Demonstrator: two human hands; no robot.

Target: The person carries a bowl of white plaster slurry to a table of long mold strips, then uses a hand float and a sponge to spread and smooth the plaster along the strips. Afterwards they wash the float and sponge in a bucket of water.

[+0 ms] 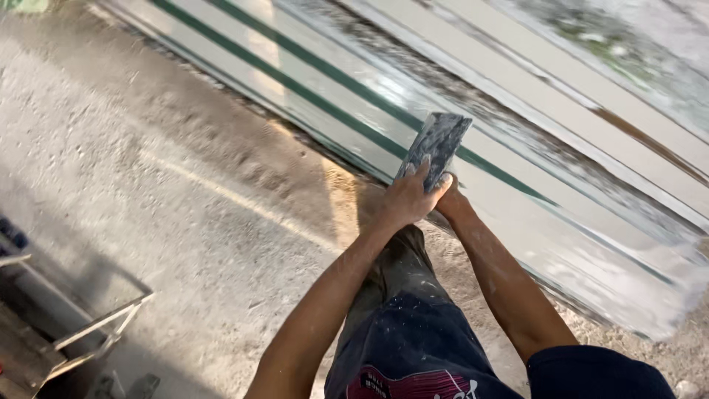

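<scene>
Left hand (405, 198) and right hand (450, 201) | both gripping grey rectangular sanding block (436, 144) | centre frame, against pale green-striped panel (517, 148) | panel dusty, unfinished

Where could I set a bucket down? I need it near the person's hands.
Bare ground lies left of the left hand, between the wall base and the metal frame. Crowded: both hands on the trowel, legs beneath.

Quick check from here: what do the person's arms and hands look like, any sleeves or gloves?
No gloves: the left hand and right hand are bare. Both forearms are bare to the frame's edge, with no sleeves, watch or bands in view. Pale dust or paint specks dot the right forearm.
</scene>
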